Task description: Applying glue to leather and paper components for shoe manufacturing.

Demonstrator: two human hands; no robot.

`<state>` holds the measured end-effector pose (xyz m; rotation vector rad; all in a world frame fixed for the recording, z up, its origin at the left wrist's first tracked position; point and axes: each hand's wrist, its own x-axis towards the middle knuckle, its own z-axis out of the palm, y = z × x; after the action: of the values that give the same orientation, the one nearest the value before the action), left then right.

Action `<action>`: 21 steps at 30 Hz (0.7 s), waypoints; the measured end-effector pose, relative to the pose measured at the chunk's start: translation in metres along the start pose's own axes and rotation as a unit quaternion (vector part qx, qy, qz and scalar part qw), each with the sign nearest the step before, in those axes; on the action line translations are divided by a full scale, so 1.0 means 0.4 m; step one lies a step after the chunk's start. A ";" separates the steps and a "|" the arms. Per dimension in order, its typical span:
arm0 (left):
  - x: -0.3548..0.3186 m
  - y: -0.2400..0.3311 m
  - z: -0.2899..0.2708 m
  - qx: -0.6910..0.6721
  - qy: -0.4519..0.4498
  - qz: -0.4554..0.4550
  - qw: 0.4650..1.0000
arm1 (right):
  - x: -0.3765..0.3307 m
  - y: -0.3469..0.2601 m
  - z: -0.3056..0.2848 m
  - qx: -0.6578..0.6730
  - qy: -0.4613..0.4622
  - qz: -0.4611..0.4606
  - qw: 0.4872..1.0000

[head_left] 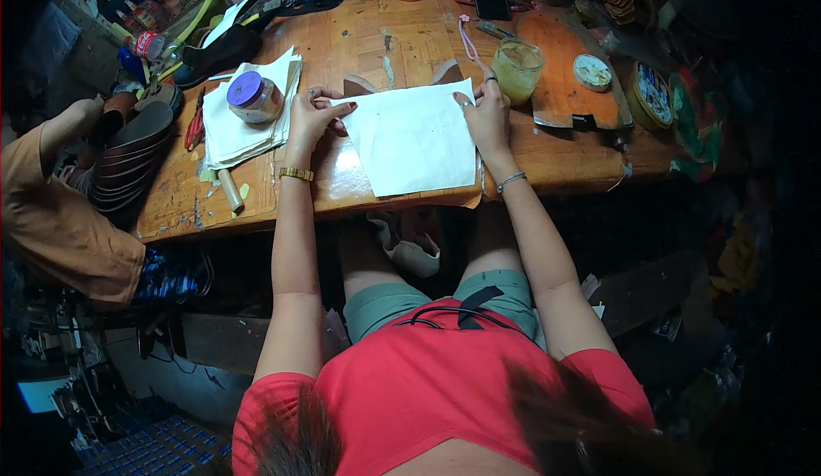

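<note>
A blank white sheet (pixel 415 138) is stretched between my two hands, its near edge close to the front of the wooden table. My left hand (pixel 321 121) pinches its far left corner, thumb on top. At the far right corner my right hand (pixel 489 118) grips it the same way. Two greyish-brown curved pieces (pixel 445 72) peek out beyond the sheet's far edge; the rest of them is hidden under it. Just past my right hand stands a glass jar (pixel 518 70) with yellowish contents. To the left of my left hand, a purple-lidded jar (pixel 255 100) rests on a stack of white sheets (pixel 231 147).
Red-handled pliers (pixel 195 121) and stacked brown shoe parts (pixel 141 151) lie at the left, beside another person's leg (pixel 77 211). A wooden handle (pixel 230 190) is near the front edge. On the right are an orange board (pixel 564 48), a small tub (pixel 592 72) and a round tin (pixel 650 95).
</note>
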<state>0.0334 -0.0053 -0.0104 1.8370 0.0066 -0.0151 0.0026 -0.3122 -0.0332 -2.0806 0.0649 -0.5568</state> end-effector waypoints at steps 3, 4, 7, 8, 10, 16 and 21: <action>0.003 -0.003 0.002 0.005 0.010 -0.005 1.000 | 0.001 -0.005 -0.003 -0.022 -0.008 0.001 1.000; 0.003 -0.004 0.003 0.018 0.013 -0.001 1.000 | 0.001 -0.005 -0.003 -0.034 -0.016 0.005 0.999; 0.005 -0.005 0.008 0.038 0.024 0.008 0.999 | 0.001 -0.004 -0.002 -0.046 -0.017 -0.002 0.999; 0.005 -0.004 0.008 0.055 0.039 0.005 0.998 | 0.000 -0.003 -0.001 -0.044 -0.018 -0.008 0.999; 0.007 -0.004 0.009 0.047 0.033 0.011 0.998 | 0.001 0.000 0.001 -0.045 -0.012 -0.012 0.999; 0.013 -0.010 0.008 0.049 0.028 0.013 0.998 | 0.002 -0.001 0.004 -0.051 -0.010 -0.014 0.999; 0.021 -0.027 0.008 0.066 0.030 0.031 0.997 | -0.009 -0.013 -0.003 -0.071 -0.039 0.015 0.997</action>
<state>0.0418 -0.0056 -0.0217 1.9675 -0.0085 0.0856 -0.0021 -0.3095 -0.0298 -2.2334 0.0916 -0.4630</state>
